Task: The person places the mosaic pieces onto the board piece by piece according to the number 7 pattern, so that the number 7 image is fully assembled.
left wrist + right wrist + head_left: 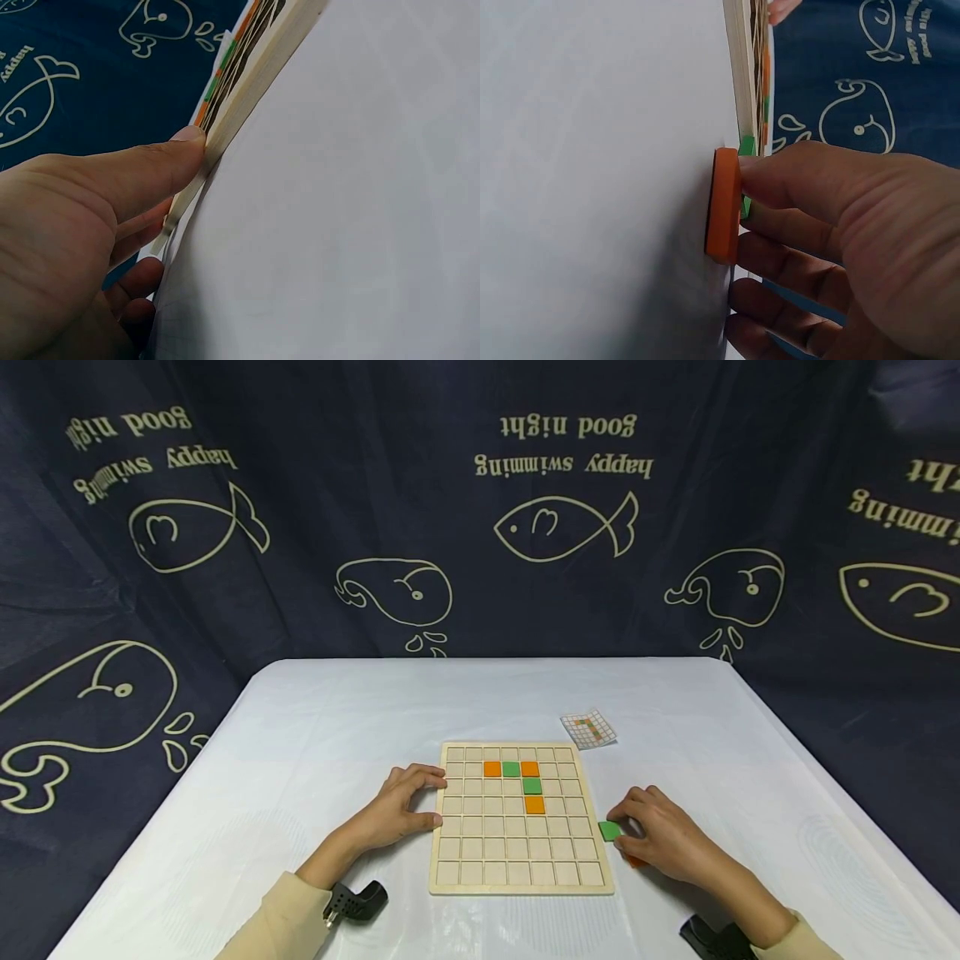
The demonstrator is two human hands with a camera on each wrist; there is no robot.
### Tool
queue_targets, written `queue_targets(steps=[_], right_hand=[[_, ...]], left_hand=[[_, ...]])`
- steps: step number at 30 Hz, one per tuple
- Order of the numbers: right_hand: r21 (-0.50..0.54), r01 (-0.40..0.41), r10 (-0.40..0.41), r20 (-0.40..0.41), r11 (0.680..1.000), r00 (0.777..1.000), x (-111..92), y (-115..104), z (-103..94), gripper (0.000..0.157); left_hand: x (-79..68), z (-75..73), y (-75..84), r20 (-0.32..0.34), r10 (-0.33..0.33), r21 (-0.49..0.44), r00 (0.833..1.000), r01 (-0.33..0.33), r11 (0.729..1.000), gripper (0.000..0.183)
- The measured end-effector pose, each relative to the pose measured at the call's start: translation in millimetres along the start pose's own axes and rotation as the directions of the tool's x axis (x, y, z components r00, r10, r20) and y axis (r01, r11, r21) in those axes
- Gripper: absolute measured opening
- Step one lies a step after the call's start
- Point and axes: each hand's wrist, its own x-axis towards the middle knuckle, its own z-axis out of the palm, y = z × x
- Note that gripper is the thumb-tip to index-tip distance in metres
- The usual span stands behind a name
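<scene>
A square wooden grid board (517, 890) lies on the white table, with three orange tiles (535, 805) and two green tiles (532, 786) set in its upper cells. My left hand (390, 810) touches the board's left edge, thumb and fingers spread apart along it; the thumb rests on the rim (225, 127) in the left wrist view. To the right of the board, my right hand (663, 835) pinches a loose green tile (609, 832) between thumb and index finger. An orange tile (724, 206) lies just beside the thumb, partly hidden under the hand in the head view.
A small paper card (589, 729) printed with a coloured grid pattern lies beyond the board's upper right corner. The white table (360, 710) ends at a dark cloth (420, 460) with fish and whale drawings. Black wrist devices (358, 903) are strapped on both arms.
</scene>
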Motion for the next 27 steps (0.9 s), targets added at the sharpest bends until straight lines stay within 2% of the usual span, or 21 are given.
queue_targets(steps=[17,27], right_hand=[[0.014,0.007,-0.006,-0.034,1.000,0.999,0.9,0.5,-0.6,0.019],[0.003,0.009,-0.009,-0.033,1.000,0.999,7.8,-11.1,-3.2,0.022]], left_hand=[[-0.2,0.3,0.0,-0.004,0.000,0.003,1.000,0.000,1.000,0.046],[-0.1,0.1,0.4,0.003,-0.003,-0.007,1.000,0.003,1.000,0.045]])
